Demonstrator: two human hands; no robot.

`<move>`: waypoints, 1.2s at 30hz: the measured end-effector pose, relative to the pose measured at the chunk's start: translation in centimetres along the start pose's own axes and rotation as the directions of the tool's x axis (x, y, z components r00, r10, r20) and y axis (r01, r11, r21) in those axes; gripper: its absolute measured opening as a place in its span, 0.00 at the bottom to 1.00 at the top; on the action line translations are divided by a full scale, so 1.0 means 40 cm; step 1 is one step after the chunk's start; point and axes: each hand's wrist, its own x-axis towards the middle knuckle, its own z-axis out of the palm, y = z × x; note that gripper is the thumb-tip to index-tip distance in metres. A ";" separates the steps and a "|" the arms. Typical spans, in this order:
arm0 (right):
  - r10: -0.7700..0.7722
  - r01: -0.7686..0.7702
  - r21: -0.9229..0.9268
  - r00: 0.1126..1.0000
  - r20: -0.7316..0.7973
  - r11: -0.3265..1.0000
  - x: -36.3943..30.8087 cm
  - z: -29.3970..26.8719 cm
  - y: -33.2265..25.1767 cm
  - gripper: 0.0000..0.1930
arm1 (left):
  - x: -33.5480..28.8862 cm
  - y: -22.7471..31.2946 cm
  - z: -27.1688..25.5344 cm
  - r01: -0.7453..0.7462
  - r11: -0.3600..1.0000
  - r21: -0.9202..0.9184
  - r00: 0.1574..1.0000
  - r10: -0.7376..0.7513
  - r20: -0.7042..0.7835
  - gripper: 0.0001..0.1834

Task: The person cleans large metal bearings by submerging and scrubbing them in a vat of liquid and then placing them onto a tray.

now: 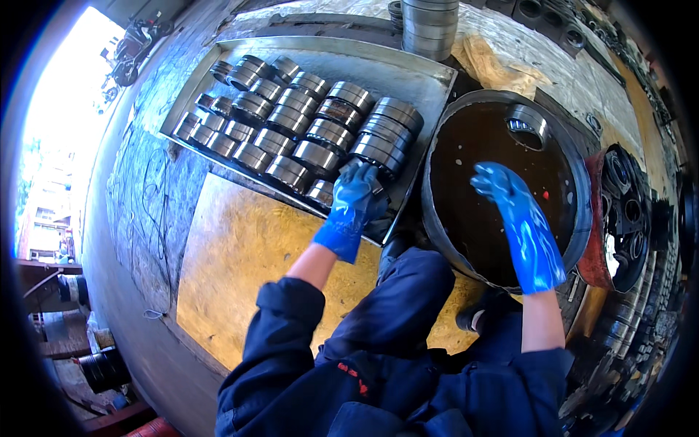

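Note:
My left hand [352, 193], in a blue rubber glove, is at the near right corner of a shallow metal tray [419, 61]. Its fingers curl over a steel bearing [376, 186], which the glove mostly hides. Beside it lies a row of shiny bearings [387, 135], with several more rows to the left. My right hand [502, 186], in a wet blue glove, hovers over a round drum [435, 211] of dark brown liquid. Its fingers are loosely bent and hold nothing visible. A bearing ring [527, 126] with rollers showing inside sits at the drum's far side, partly in the liquid.
Yellowed cardboard [240, 255] covers the floor before the tray. A stack of large rings [429, 29] stands behind it, next to a crumpled brown cloth [495, 65]. Right of the drum is a red container [598, 247] with dark rings. Many metal parts line the right edge.

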 end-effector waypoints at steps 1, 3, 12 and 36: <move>0.003 -0.005 -0.028 0.999 -0.048 1.000 -0.037 -0.058 0.011 0.23 | 0.027 0.021 0.012 -0.016 1.000 -0.010 1.000 0.016 -0.004 0.36; 0.006 -0.016 -0.077 0.992 -0.126 0.997 -0.104 -0.139 0.028 0.22 | 0.077 0.057 0.025 -0.319 0.923 0.214 0.929 0.260 0.262 0.28; 0.030 -0.045 -0.156 0.995 -0.100 0.987 -0.215 -0.119 0.108 0.18 | 0.071 -0.027 0.168 -0.690 0.701 0.180 0.724 0.668 0.171 0.13; 0.086 -0.109 -0.308 0.992 -0.090 0.945 -0.249 -0.052 0.088 0.13 | 0.132 -0.012 0.154 -0.562 0.783 0.264 0.644 0.215 0.734 0.20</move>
